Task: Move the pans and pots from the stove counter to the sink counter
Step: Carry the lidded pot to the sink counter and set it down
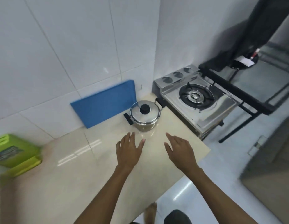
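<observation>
Lidded steel pot (145, 116) stands on worktop (63, 172), far side, between blue board (103, 103) and stove (197, 102); left hand (129, 151) and right hand (179, 151) spread, empty, near it.

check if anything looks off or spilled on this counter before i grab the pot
Nothing stands out. The pot sits upright on the counter with its lid seated square, no spill around it. The blue board leans against the wall. Both hands, left hand and right hand, are open and empty.
</observation>
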`<state>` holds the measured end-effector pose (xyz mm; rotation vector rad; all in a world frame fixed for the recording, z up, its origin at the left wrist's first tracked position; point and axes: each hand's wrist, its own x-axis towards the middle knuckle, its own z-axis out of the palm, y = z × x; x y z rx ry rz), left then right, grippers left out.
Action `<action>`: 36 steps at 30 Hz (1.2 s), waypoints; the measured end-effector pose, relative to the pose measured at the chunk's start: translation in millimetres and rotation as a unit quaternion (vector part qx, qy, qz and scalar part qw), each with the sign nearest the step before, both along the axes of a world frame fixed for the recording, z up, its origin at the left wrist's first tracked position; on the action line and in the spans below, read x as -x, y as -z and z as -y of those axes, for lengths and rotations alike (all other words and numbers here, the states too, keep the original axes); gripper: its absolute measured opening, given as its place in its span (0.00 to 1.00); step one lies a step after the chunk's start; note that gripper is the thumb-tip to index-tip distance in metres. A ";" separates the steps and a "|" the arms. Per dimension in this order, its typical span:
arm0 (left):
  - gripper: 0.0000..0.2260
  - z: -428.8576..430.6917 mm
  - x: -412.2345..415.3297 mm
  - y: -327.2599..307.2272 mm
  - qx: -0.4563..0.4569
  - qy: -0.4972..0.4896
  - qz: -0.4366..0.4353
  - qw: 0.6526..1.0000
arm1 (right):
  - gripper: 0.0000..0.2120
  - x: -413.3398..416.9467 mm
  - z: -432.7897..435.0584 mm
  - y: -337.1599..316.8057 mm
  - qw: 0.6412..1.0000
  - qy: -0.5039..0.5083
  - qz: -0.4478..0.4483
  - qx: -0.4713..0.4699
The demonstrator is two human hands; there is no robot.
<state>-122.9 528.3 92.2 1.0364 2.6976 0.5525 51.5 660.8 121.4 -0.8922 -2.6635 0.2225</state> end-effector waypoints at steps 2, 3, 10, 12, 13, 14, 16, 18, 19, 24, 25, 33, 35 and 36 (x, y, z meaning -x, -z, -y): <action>0.30 -29.0 27.5 -5.3 -0.024 -0.053 0.009 0.998 | 0.19 30.2 -46.9 -4.6 1.000 -0.010 -0.010 0.008; 0.29 -42.1 40.3 -7.2 -0.034 -0.076 0.009 0.996 | 0.19 46.6 -70.0 -6.1 1.000 -0.012 -0.007 0.012; 0.24 -95.2 100.5 16.7 -0.061 -0.247 0.140 0.957 | 0.22 133.0 -201.5 21.3 0.994 -0.037 0.074 0.070; 0.23 -108.7 106.1 24.9 -0.114 -0.308 0.202 0.923 | 0.22 154.1 -234.4 35.7 0.991 -0.047 0.079 0.102; 0.21 -116.8 107.1 28.3 -0.132 -0.331 0.219 0.908 | 0.22 163.9 -248.5 44.2 0.989 -0.051 0.079 0.116; 0.20 -124.7 105.5 31.0 -0.144 -0.344 0.227 0.900 | 0.22 173.1 -260.0 52.3 0.987 -0.056 0.085 0.125; 0.18 -140.9 99.3 34.5 -0.154 -0.354 0.234 0.893 | 0.23 186.5 -274.7 65.3 0.983 -0.066 0.100 0.142; 0.18 -156.9 93.6 39.0 -0.179 -0.389 0.242 0.870 | 0.25 194.5 -283.9 79.6 0.975 -0.075 0.096 0.185; 0.18 -162.7 91.0 40.7 -0.194 -0.408 0.241 0.859 | 0.25 195.4 -286.5 85.8 0.970 -0.076 0.082 0.217; 0.18 -173.8 88.3 45.2 -0.207 -0.442 0.238 0.839 | 0.25 190.7 -296.4 101.3 0.949 -0.080 -0.005 0.305; 0.18 -174.2 88.0 45.4 -0.211 -0.447 0.240 0.836 | 0.25 189.2 -297.2 102.7 0.944 -0.076 -0.017 0.322; 0.18 -170.4 85.8 29.7 -0.283 -0.473 0.293 0.782 | 0.25 185.8 -304.0 102.1 0.899 -0.070 -0.049 0.429; 0.17 -157.1 73.8 20.6 -0.314 -0.480 0.295 0.765 | 0.25 180.3 -294.7 90.1 0.894 -0.073 -0.056 0.439; 0.17 -146.3 65.2 15.3 -0.326 -0.480 0.291 0.761 | 0.25 176.4 -287.3 82.4 0.888 -0.076 -0.061 0.449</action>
